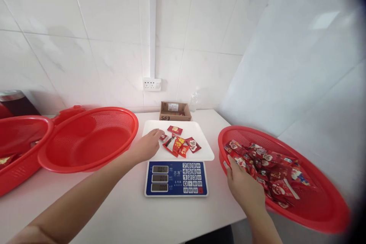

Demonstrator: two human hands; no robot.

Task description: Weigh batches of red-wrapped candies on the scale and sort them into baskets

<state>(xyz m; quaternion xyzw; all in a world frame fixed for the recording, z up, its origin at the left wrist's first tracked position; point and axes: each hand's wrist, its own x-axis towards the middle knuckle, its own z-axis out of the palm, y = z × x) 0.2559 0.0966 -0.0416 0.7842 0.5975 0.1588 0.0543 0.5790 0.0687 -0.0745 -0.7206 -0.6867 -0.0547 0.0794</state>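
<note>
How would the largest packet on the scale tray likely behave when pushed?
The largest packet probably crumples slightly, since its wrapper looks thin and creased. Angular and lying flat on the scale tray, it seems unlikely to roll.

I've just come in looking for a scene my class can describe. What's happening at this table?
A person's left-hand grip is at a small red packet on the white tray of a scale; whether it is pinched or only touched is unclear. Four other packets lie on that tray. The right-hand grip is at the side of a red basket, close to a heap of packets inside; whether it holds one is hidden.
</note>
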